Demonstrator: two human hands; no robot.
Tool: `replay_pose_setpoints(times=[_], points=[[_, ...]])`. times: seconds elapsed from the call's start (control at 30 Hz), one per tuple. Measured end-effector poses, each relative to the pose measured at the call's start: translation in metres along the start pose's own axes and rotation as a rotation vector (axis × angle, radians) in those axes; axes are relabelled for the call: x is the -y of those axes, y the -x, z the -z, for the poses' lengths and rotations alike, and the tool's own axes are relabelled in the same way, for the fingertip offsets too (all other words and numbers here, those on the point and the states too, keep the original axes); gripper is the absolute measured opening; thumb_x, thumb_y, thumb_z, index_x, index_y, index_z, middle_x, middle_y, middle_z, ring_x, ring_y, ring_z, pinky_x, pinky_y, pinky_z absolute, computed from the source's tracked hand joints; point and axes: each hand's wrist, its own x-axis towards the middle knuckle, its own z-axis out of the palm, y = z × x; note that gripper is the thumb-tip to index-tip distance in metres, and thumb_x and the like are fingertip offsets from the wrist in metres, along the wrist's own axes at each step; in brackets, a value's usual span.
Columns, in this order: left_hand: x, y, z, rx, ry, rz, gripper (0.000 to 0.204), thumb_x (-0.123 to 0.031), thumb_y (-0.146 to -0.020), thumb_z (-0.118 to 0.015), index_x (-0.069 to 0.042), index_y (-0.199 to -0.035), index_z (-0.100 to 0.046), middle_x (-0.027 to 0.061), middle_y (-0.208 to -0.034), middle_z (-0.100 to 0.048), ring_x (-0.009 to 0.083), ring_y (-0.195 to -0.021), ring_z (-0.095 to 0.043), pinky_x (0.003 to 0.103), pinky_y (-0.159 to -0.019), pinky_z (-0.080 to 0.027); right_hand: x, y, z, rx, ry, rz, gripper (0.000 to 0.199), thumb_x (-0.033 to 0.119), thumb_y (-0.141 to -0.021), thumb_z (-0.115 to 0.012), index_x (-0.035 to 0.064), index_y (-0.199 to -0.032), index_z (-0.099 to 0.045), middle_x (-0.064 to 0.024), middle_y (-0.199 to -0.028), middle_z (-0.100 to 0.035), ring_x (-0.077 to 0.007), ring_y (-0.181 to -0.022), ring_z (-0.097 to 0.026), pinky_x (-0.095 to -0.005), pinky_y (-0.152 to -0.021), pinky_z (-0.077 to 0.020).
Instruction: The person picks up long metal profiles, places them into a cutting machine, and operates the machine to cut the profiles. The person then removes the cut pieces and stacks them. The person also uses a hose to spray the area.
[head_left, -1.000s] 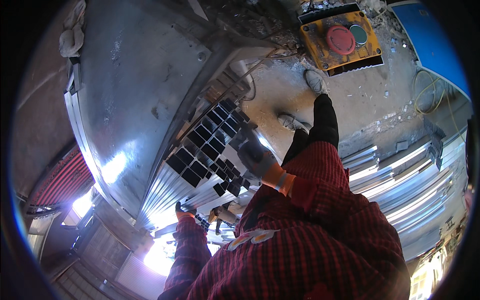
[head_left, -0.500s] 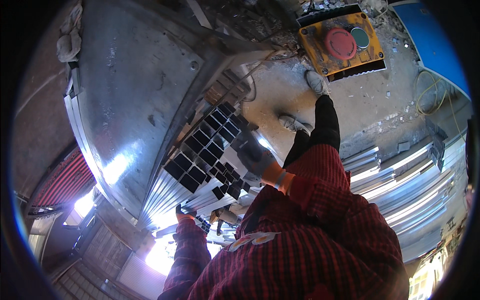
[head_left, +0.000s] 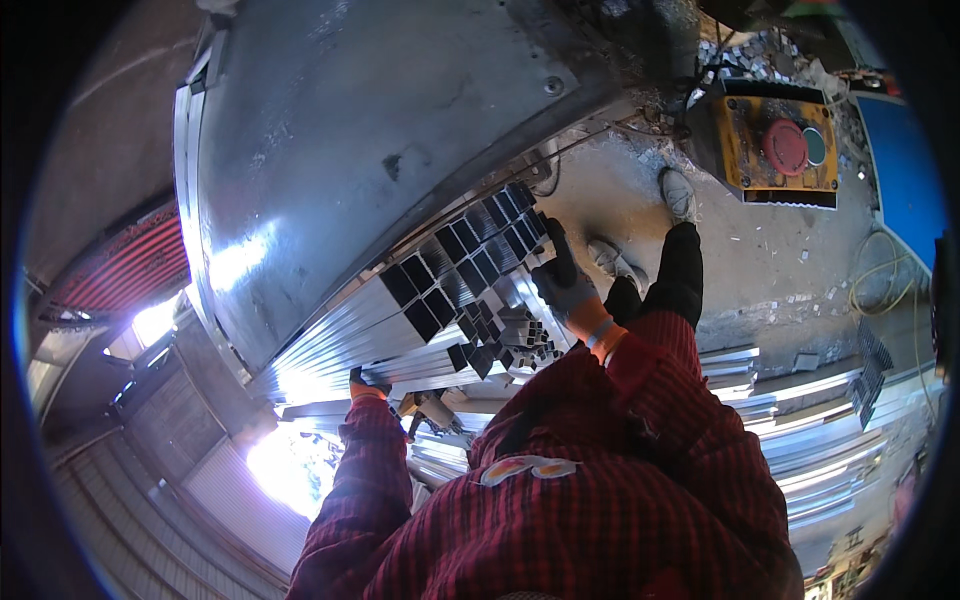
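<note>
A stack of long silvery metal tubes [head_left: 350, 330] lies beside a big grey machine, their square and rectangular open ends facing me. At the stack's near side, my left hand [head_left: 370, 388] in a dark glove with an orange cuff rests against a tube. Most of its fingers are hidden, so its grip does not show. My right hand [head_left: 572, 292], in a grey and black glove with an orange cuff, is just right of the tube ends. Its dark fingers stretch forward and appear apart from the thumb, with nothing visible in them. Smaller tubes [head_left: 530, 335] sit lower in the stack.
The grey metal machine surface [head_left: 380, 130] fills the upper left. A yellow control box [head_left: 745, 150] with red and green buttons stands at the upper right, near a blue panel [head_left: 905, 170]. More metal lengths [head_left: 800, 410] lie at right, near a yellow hose [head_left: 868, 285].
My view has shifted, so the tubes and control box sit further right. My right hand has come away from the tube ends to their right. My left hand stays by the stack's side.
</note>
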Motion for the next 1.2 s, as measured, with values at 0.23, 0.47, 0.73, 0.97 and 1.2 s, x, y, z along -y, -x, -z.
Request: replay_pose_setpoints(times=[0.23,0.47,0.73,0.97,1.2], points=[[0.012,0.0,-0.003,-0.043,0.032,-0.108,0.047,-0.038,-0.081,-0.07,0.001,-0.103,-0.059,0.0105,-0.09,-0.067,0.0144,-0.05,-0.056,0.048,-0.077,-0.052,0.015,0.002,0.008,0.053,-0.044,-0.18,0.045,0.04,-0.092,-0.056,0.0094,-0.124,-0.051,-0.0218,-0.091,-0.067,-0.0403,-0.09,-0.064,-0.0465,-0.071,-0.0494],[0.013,0.017,-0.011,-0.032,0.128,-0.069,0.044,-0.031,-0.081,-0.073,0.002,-0.105,-0.057,0.0127,-0.093,-0.066,0.014,-0.049,-0.056,0.031,-0.062,-0.055,0.046,0.018,0.009,-0.125,-0.361,-0.021,0.03,0.017,-0.094,-0.058,0.0047,-0.121,-0.054,-0.0041,-0.085,-0.063,-0.0107,-0.073,-0.057,-0.0258,-0.063,-0.046],[0.001,0.006,0.009,0.035,0.171,0.036,0.043,-0.032,-0.081,-0.072,-0.006,-0.11,-0.053,0.0121,-0.092,-0.063,0.0289,-0.081,-0.061,0.045,-0.075,-0.051,0.131,0.08,-0.012,0.203,-0.354,0.503,0.044,0.006,-0.086,-0.062,0.0028,-0.128,-0.049,-0.0091,-0.087,-0.061,-0.019,-0.077,-0.061,-0.032,-0.069,-0.0514],[0.002,-0.002,-0.002,-0.034,0.145,-0.057,0.04,-0.031,-0.082,-0.071,-0.009,-0.111,-0.054,0.0149,-0.099,-0.063,0.0358,-0.093,-0.062,0.055,-0.084,-0.05,0.138,0.079,-0.034,0.346,-0.191,0.467,0.028,0.003,-0.08,-0.065,0.0012,-0.107,-0.056,-0.0105,-0.092,-0.058,-0.0221,-0.074,-0.061,-0.0335,-0.063,-0.0512],[0.003,0.002,-0.002,-0.075,0.091,-0.095,0.041,-0.03,-0.083,-0.07,-0.007,-0.112,-0.054,0.0162,-0.1,-0.063,0.0368,-0.094,-0.062,0.054,-0.086,-0.05,0.116,0.083,-0.039,0.168,-0.017,0.629,0.036,0.013,-0.082,-0.065,0.0022,-0.114,-0.053,-0.013,-0.091,-0.059,-0.0261,-0.072,-0.06,-0.0367,-0.063,-0.0499]])
